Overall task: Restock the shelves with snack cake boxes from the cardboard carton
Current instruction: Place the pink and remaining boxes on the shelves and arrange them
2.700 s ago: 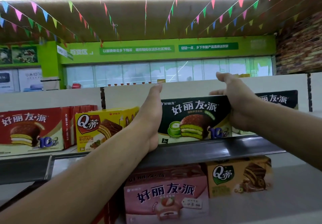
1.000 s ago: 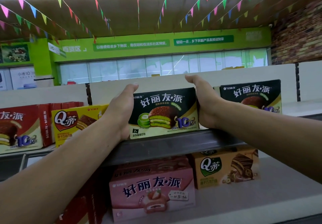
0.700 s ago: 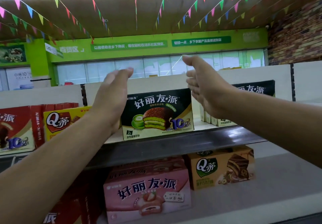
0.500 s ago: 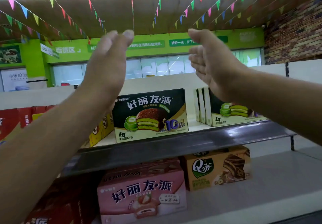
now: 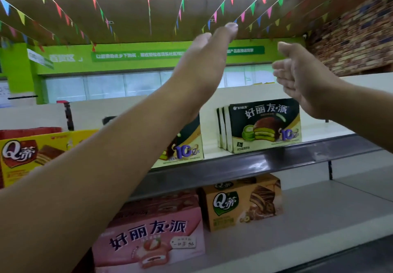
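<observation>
Left hand [image 5: 204, 64] and right hand [image 5: 297, 77] are being held up open, nothing gripped.
Green box [image 5: 187, 143] is being stood on shelf [image 5: 255, 164], at 6 o'clock of left hand, half hidden by forearm [image 5: 127, 149]; green stack [image 5: 265, 126] at its 3 o'clock.

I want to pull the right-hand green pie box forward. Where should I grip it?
Probably its two narrow ends, coming from the front: the green pie box stands upright, face out, with bare shelf at either end, and more boxes stand close behind it.
</observation>
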Tool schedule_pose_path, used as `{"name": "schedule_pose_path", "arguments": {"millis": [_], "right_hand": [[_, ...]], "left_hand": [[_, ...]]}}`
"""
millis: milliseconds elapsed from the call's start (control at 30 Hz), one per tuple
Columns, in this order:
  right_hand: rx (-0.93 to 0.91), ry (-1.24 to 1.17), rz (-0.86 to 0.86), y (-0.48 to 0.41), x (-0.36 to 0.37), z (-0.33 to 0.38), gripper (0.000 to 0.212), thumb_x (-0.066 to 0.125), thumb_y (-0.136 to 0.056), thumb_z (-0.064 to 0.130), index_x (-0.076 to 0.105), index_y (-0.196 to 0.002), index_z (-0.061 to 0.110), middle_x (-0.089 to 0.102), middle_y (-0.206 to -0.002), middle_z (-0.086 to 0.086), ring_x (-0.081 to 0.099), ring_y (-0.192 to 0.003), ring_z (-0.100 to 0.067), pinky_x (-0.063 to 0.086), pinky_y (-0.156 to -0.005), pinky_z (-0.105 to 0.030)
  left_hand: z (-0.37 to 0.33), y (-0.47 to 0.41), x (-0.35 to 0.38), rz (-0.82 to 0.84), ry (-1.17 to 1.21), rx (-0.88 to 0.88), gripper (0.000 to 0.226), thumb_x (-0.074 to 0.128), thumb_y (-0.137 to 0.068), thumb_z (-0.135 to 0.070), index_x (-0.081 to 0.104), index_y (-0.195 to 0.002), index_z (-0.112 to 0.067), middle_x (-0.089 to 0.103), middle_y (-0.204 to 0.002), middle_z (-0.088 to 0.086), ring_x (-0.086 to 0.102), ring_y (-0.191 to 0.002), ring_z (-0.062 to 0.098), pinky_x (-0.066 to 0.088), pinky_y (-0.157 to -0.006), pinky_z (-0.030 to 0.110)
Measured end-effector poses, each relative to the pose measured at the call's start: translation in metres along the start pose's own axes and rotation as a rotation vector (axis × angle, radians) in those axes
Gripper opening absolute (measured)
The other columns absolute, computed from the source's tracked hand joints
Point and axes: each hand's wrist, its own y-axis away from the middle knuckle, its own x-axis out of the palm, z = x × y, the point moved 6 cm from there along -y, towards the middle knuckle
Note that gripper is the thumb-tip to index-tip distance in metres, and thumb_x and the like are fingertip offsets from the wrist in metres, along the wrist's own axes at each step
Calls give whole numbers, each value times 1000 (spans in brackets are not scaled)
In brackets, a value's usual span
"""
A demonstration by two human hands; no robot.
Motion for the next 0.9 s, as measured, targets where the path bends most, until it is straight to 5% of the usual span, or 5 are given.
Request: {"name": "schedule_pose_path", "arguments": {"millis": [100, 333, 567, 767, 900], "right_hand": [[45, 58, -37, 4, -14, -14, 74, 36, -98, 63, 37, -156, 17, 37, -162, -8, 31, -150, -23, 20, -124, -43], [106, 115, -154, 9, -41, -22, 72, 36, -98, 64, 37, -156, 22, 35, -164, -1, 26, -152, -21, 16, -125, -46], [447, 35, -101, 9, -42, -60, 81, 38, -95, 70, 39, -152, 13, 34, -160, -17, 29, -149, -36, 20, -122, -56], [549, -208, 82, 2, -23, -89, 60, 35, -96, 68, 56, -110, 14, 65, -74, -11, 66, -61, -26, 57, -64, -37], [499, -309, 154, -9, -22, -97, 66, 37, -98, 63, 64, -128, 12, 68, -76, -10, 66, -53, -23, 58, -49, -30]], "left_hand": [[17, -4, 13, 42, 23, -52, 70, 45, -96, -65, 32, -158, -35, 29, -165, -11, 27, -150, 14, 25, -100, 35], [38, -17, 51, 134, 28, -178, 79, 40, -89, -72, 29, -158, -35, 29, -165, -6, 26, -151, 23, 28, -113, 47], [73, -14, 73, 49, 63, -430, 91, 44, -86, -70, 2, -161, -39, -7, -171, 1, 2, -157, 30, 14, -122, 58], [97, -13, 93, 23, 262, -619, 95, 48, -81, -73, 6, -160, -41, 17, -169, 2, 25, -150, 33, 25, -119, 55], [96, -14, 99, -8, 340, -624, 100, 52, -79, -73, 3, -160, -42, 13, -170, -2, 23, -153, 31, 21, -120, 55]]}}
